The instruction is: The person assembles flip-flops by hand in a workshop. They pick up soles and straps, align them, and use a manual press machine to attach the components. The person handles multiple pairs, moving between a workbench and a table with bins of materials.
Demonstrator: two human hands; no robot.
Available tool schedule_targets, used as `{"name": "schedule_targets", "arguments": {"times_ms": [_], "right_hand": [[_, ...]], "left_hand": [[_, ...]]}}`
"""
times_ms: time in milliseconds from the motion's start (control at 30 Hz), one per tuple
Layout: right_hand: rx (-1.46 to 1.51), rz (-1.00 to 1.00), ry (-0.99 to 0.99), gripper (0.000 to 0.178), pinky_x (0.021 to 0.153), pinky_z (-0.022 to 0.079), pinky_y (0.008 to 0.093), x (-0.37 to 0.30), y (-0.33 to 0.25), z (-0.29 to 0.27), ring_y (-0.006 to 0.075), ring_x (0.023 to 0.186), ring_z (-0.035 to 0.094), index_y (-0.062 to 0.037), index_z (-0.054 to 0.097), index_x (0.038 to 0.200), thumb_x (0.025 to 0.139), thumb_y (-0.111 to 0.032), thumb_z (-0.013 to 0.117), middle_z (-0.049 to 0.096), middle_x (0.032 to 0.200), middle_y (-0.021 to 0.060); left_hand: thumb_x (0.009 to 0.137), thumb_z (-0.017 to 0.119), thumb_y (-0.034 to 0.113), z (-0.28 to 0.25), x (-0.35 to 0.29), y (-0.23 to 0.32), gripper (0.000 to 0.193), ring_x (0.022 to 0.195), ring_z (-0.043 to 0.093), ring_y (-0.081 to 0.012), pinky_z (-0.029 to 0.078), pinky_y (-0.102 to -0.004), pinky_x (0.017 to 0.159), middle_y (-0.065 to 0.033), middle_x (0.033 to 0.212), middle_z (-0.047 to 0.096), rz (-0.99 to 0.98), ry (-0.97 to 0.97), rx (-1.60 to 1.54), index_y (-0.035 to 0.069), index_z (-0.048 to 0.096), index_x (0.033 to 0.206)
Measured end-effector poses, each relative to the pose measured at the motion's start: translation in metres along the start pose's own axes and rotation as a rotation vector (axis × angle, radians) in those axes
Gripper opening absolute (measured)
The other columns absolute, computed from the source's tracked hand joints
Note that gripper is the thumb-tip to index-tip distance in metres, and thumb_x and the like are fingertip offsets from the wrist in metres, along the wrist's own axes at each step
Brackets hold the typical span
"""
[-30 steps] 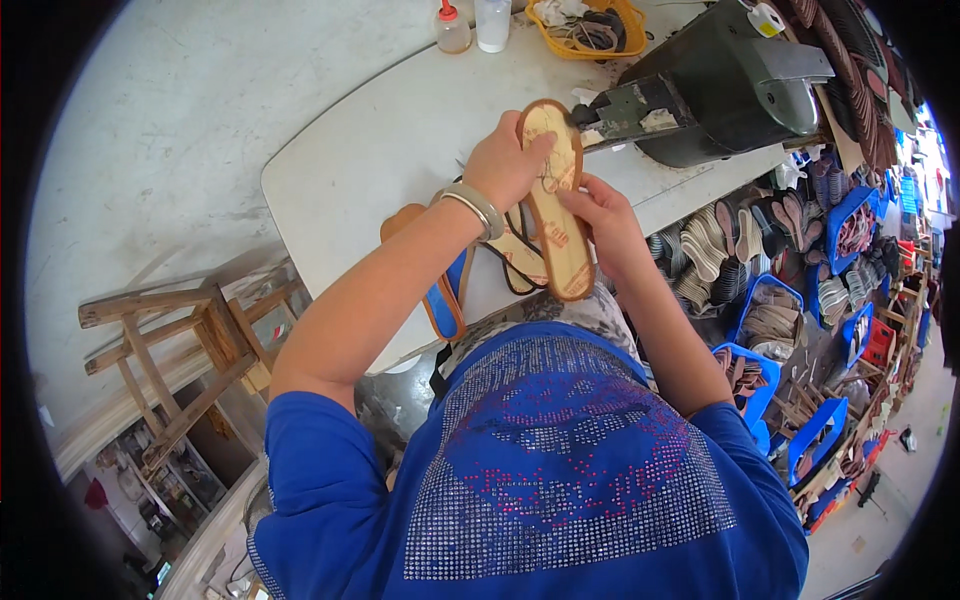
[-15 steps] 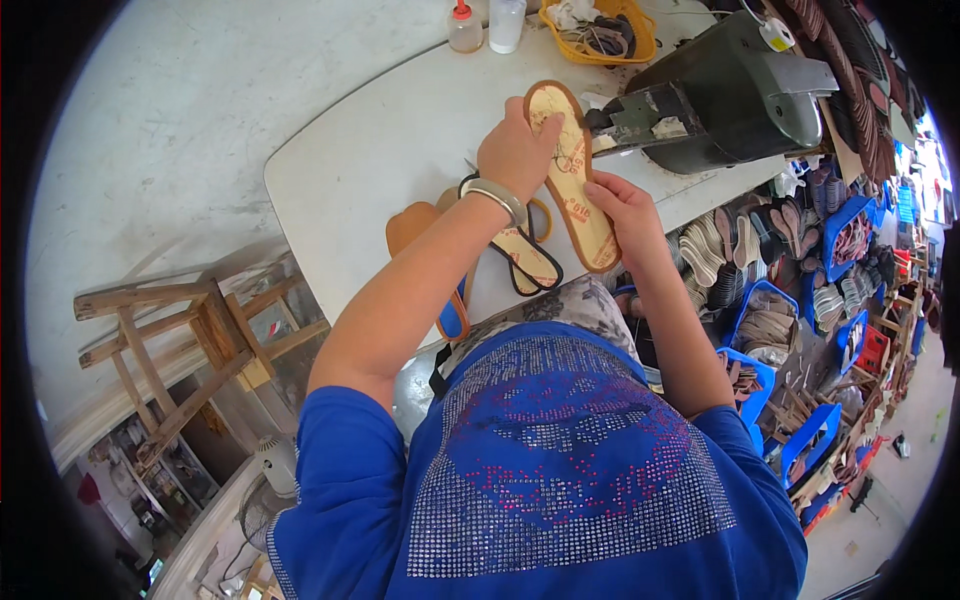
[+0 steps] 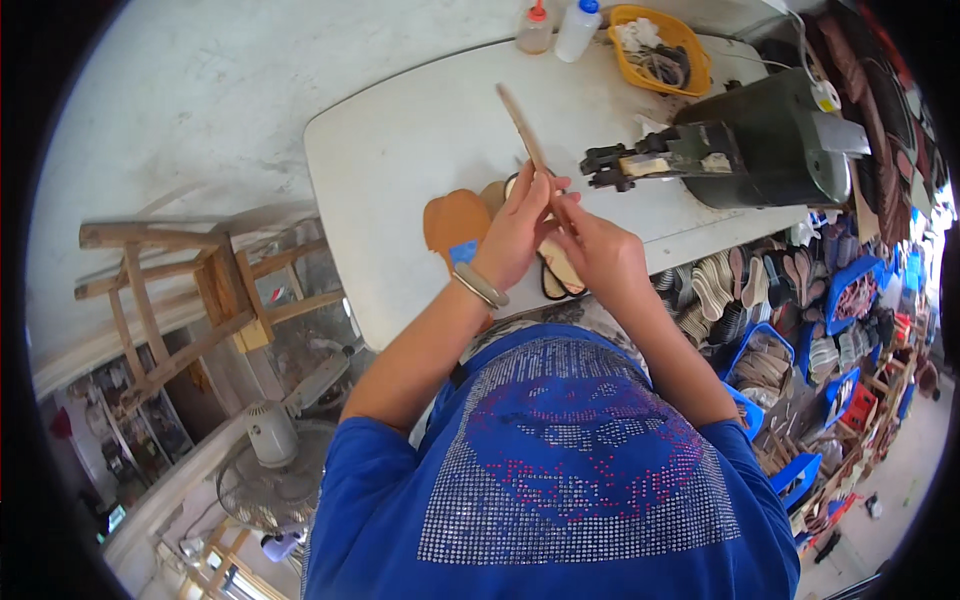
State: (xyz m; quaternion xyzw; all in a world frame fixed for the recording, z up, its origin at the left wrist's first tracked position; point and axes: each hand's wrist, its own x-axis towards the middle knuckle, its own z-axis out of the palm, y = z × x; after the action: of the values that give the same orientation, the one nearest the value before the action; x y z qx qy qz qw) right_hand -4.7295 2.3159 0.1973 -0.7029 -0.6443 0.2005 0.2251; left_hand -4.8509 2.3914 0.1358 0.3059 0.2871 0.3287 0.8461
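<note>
An insole [image 3: 519, 124] stands tilted edge-on above the table, its brown rim toward me. My left hand [image 3: 515, 228] grips its lower part, the fingers closed around it. My right hand [image 3: 603, 252] is closed on the near end, fingertips next to those of the left. Both hands hide the insole's lower half. Under them on the table lies a black-edged insole [image 3: 562, 276], partly covered. Left of my left hand are tan-brown sole pieces [image 3: 455, 222] with a blue patch.
A dark green machine [image 3: 770, 140] with a black jaw-like head stands on the white table [image 3: 380, 160], right of my hands. Beyond are a yellow basket [image 3: 626, 75] and two squeeze bottles [image 3: 577, 32]. Rows of soles [image 3: 712, 285] and blue crates [image 3: 760, 345] lie right; a wooden stool [image 3: 215, 290], left.
The insole has turned from showing its printed face to edge-on. My hands have come closer together, and the right hand now meets the left. The insole has come away from the machine's head.
</note>
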Motion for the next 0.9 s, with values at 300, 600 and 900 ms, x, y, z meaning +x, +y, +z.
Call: {"name": "schedule_targets", "arguments": {"times_ms": [300,600,900], "right_hand": [[0.080,-0.283,-0.029,0.053,0.080,0.051,0.0376,-0.011,-0.032,0.024,0.0311,0.097,0.060,-0.0045,0.059,0.117,0.071,-0.021,0.077,0.058,0.115,0.0145],[0.788,0.395,-0.249,0.043,0.063,0.050,0.0260,-0.018,-0.018,0.022,0.0159,0.077,0.063,0.0007,0.057,0.115,0.084,-0.027,0.069,0.064,0.095,0.0111],[1.184,0.597,-0.439,0.032,0.050,0.040,0.0221,-0.032,0.022,0.008,0.0098,0.052,0.055,-0.0024,0.067,0.089,0.094,-0.031,0.055,0.063,0.066,0.0031]], "left_hand": [[0.098,0.028,0.052,-0.027,-0.038,0.016,0.064,0.117,0.049,-0.0255,0.039,-0.0401,0.102,-0.0134,0.131,0.046,0.272,-0.116,-0.485,0.006,0.029,0.142],[0.093,0.036,0.060,-0.030,-0.044,0.026,0.074,0.095,0.054,-0.0193,0.047,-0.0361,0.083,-0.0067,0.099,0.056,0.244,0.108,-0.329,0.002,0.033,0.139],[0.091,0.029,0.066,-0.001,0.003,0.024,0.078,0.116,0.051,-0.0256,0.043,-0.0400,0.098,-0.0157,0.127,0.053,0.227,-0.016,-0.308,0.001,0.038,0.134]]}}
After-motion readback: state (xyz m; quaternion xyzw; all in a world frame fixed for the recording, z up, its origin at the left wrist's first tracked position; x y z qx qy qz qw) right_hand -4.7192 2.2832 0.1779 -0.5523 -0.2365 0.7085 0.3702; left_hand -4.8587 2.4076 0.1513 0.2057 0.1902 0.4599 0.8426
